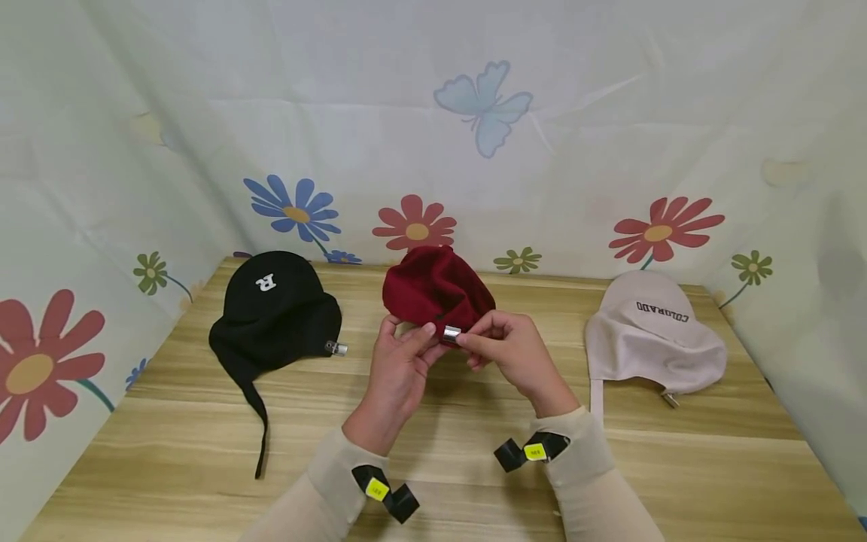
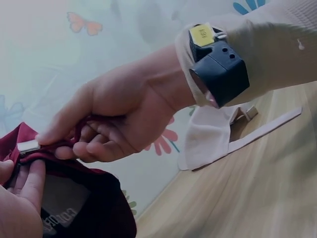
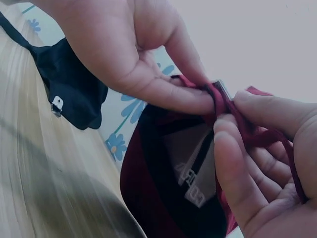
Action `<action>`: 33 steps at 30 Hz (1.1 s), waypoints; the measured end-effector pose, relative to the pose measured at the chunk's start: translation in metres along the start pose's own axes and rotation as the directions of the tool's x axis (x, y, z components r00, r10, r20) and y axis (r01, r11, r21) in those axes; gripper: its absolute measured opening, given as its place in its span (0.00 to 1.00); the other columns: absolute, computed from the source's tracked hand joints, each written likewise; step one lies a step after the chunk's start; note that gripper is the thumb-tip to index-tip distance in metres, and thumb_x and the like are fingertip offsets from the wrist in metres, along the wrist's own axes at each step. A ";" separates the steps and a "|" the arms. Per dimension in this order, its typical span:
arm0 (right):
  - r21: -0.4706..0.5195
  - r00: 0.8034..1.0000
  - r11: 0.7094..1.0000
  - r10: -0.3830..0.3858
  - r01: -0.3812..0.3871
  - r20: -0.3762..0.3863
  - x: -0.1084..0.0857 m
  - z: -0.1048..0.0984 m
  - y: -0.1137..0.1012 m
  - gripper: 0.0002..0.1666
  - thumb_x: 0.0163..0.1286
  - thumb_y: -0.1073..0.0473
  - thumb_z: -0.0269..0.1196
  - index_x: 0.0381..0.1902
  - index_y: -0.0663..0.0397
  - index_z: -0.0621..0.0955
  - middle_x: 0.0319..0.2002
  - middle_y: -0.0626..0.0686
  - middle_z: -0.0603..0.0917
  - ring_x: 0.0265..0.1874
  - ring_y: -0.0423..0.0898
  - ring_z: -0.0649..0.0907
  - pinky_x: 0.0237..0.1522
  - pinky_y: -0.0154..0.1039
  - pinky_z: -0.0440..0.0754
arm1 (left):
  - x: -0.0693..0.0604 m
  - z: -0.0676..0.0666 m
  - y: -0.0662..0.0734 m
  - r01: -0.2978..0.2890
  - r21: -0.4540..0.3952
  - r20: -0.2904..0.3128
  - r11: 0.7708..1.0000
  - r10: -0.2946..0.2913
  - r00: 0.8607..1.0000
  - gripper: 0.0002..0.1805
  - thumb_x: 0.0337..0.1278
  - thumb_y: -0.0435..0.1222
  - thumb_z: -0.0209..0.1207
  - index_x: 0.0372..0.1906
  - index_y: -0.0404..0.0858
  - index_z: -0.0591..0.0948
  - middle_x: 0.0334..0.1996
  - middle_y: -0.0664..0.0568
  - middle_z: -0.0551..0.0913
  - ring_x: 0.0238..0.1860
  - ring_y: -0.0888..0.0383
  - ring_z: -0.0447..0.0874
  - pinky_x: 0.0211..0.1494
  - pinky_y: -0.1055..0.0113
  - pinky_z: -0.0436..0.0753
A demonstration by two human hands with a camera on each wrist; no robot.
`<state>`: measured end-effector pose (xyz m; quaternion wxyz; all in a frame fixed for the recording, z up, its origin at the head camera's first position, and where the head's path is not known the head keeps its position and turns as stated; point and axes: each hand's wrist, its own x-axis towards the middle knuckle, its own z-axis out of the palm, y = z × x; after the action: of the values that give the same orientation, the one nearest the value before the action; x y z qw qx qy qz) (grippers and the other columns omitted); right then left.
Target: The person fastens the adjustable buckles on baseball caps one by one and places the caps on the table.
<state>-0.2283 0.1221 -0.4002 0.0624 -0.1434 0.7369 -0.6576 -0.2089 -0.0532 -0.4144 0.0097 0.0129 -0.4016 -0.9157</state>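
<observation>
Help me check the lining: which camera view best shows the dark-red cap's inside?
Right wrist: the dark-red cap opens toward it, showing the pale lettered lining clearest. Left wrist catches part, low down; head shows mostly its outside.

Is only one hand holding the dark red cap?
No, the left hand and right hand both hold the dark red cap near its metal buckle.

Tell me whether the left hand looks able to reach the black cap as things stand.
Probably yes, once it lets go of the red cap: only tabletop shows between the left hand and the black cap.
</observation>
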 end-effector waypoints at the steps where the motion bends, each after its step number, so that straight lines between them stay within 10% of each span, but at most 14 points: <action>1: 0.005 1.000 1.000 0.004 -0.004 0.015 0.000 -0.002 0.000 0.13 0.60 0.58 0.70 0.34 0.64 0.82 0.25 0.65 0.83 0.19 0.45 0.83 0.28 0.42 0.86 | 0.001 0.000 0.001 -0.005 -0.003 -0.003 1.000 0.005 1.000 0.18 0.64 0.21 0.52 0.50 0.44 0.65 0.29 0.53 0.87 0.36 0.58 0.88 0.43 0.62 0.87; 15: -0.041 0.987 0.998 0.045 -0.039 0.155 -0.004 -0.049 0.005 0.13 0.62 0.62 0.68 0.40 0.68 0.83 0.24 0.53 0.85 0.21 0.45 0.84 0.30 0.46 0.87 | 0.005 -0.002 0.013 -0.018 -0.042 -0.023 0.999 0.017 1.000 0.16 0.65 0.22 0.51 0.48 0.45 0.65 0.31 0.53 0.87 0.35 0.57 0.88 0.42 0.61 0.87; 22: 0.018 0.998 1.000 0.021 -0.022 0.059 -0.001 -0.063 0.015 0.11 0.66 0.63 0.64 0.38 0.70 0.81 0.25 0.48 0.84 0.19 0.40 0.81 0.25 0.37 0.84 | 0.006 -0.002 0.013 -0.035 -0.038 -0.036 0.999 0.033 0.999 0.16 0.64 0.21 0.51 0.44 0.45 0.65 0.30 0.53 0.87 0.34 0.58 0.88 0.40 0.63 0.87; 28: -0.048 0.993 0.996 0.068 -0.073 -0.101 0.005 -0.057 0.026 0.28 0.72 0.45 0.57 0.17 0.57 0.75 0.10 0.46 0.73 0.09 0.40 0.69 0.13 0.34 0.68 | 0.007 -0.003 0.012 -0.036 -0.022 -0.038 0.999 0.035 0.999 0.16 0.64 0.21 0.52 0.43 0.45 0.65 0.27 0.55 0.86 0.33 0.60 0.87 0.39 0.64 0.86; 33: -0.001 0.960 0.961 0.275 -0.275 -0.045 0.011 -0.048 0.040 0.42 0.70 0.27 0.45 0.18 0.59 0.75 0.12 0.49 0.75 0.10 0.42 0.72 0.14 0.34 0.70 | 0.007 -0.004 0.011 -0.036 -0.023 -0.033 0.999 0.035 0.999 0.15 0.64 0.21 0.51 0.43 0.45 0.66 0.26 0.55 0.85 0.33 0.60 0.87 0.40 0.64 0.87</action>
<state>-0.2574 0.1680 -0.4327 0.1364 -0.0252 0.7531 -0.6431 -0.2158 -0.0639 -0.4094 0.0326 0.0207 -0.3907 -0.9197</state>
